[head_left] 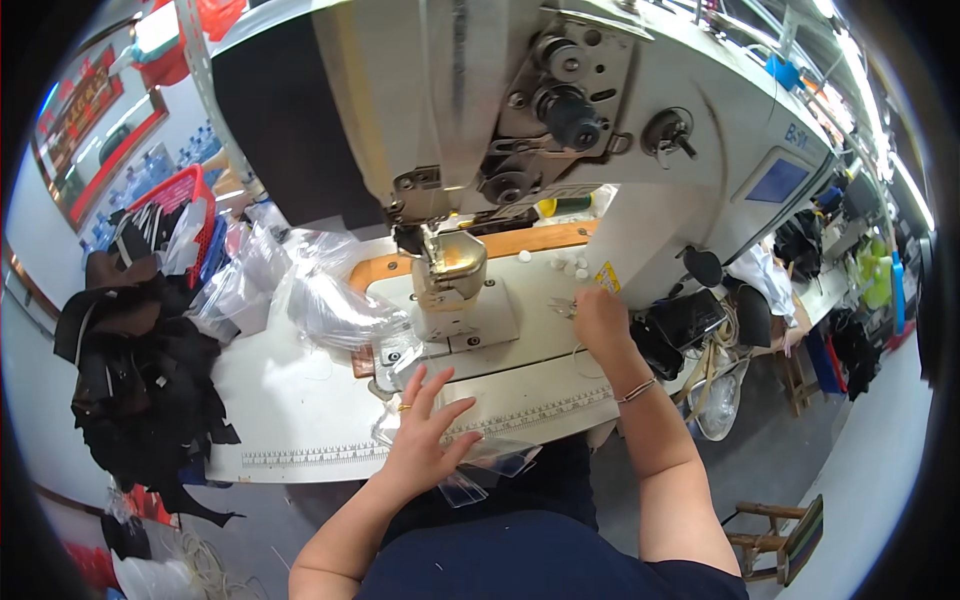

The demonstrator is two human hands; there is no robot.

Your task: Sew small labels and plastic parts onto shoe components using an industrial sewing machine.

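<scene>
My left hand (425,432) is open, fingers spread, above clear plastic pieces (505,456) at the table's front edge. It wears a ring, and the plastic partly lies under the hand. My right hand (603,322) is curled beside the sewing machine's pillar, a thin bracelet on its wrist. Small metal thread snips (563,308) stick out to the left of its fingers, which look closed on them; the handle end is hidden. Between the hands stands the machine's post bed (450,285), with the needle and presser foot (432,245) over it.
Crumpled clear plastic bags (325,290) lie left of the post. Black cut pieces (140,370) hang over the table's left end, near a red basket (200,220). Small white discs (570,264) lie by the pillar. A black pouch (685,322) sits at right; a wooden stool (775,540) stands below.
</scene>
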